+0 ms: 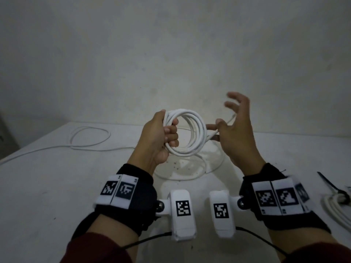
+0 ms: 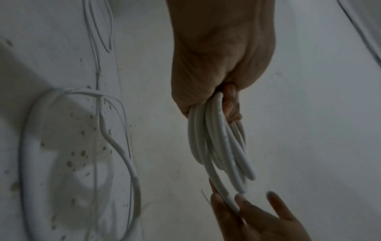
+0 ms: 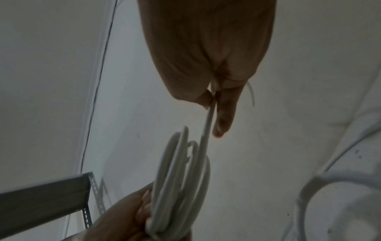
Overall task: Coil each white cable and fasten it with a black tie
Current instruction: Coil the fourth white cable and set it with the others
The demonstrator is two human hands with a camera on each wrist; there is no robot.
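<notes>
The white desk [image 1: 57, 186] lies below both hands and carries a loose white cable [image 1: 91, 137] well off to the left hand's far side. A tied coil [image 1: 334, 205] with a black tie [image 1: 330, 184] sits just outside the right wrist, evidently a finished piece. The coiled cable [image 1: 187, 133] is held up between the hands. The left hand [image 1: 157, 137] has its fingers curled through the loops, clenched round the bundle to keep the turns from springing apart. The right hand [image 1: 233, 130] pinches the free cable end [image 1: 212, 136] between thumb and forefinger (other fingers splayed), apparently guiding the last length in. No tie is yet on this coil.
</notes>
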